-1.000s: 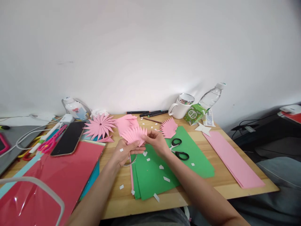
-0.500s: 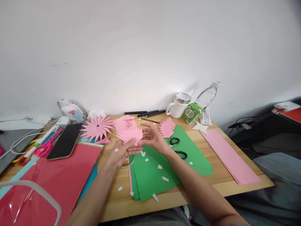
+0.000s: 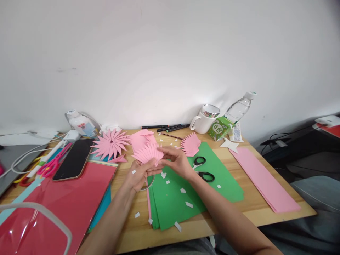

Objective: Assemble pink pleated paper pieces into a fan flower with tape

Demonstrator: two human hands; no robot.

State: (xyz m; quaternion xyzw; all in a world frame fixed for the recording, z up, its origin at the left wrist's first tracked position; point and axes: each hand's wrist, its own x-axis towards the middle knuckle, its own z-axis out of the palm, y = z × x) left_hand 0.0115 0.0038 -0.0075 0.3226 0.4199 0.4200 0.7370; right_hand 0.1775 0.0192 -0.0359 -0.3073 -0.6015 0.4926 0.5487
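Note:
A pink folded-paper fan (image 3: 147, 152) with pointed pleats is held up over the table's middle. My left hand (image 3: 142, 173) grips its lower edge between thumb and fingers, and a small white scrap sticks to the back of that hand. From the right, my right hand (image 3: 176, 161) pinches the fan's right side. Beneath both hands lies a stack of green paper (image 3: 180, 198) with several white scraps on it. Black-handled scissors (image 3: 203, 170) rest on the green paper. Behind it is another pink pleated piece (image 3: 190, 144); a round pink paper star (image 3: 111, 141) lies to the left.
Along the wall stand a white mug (image 3: 204, 120), a green box (image 3: 220, 128), a tilted water bottle (image 3: 240, 108) and a white bottle (image 3: 82, 124). At left lie a phone (image 3: 73, 159), pink scissors (image 3: 54, 164) and red paper (image 3: 66, 202). Pink strips (image 3: 262, 179) lie at right.
My right hand's fingers have closed in from beside the fan onto its right edge. The left hand keeps its grip. The whole view has shifted slightly.

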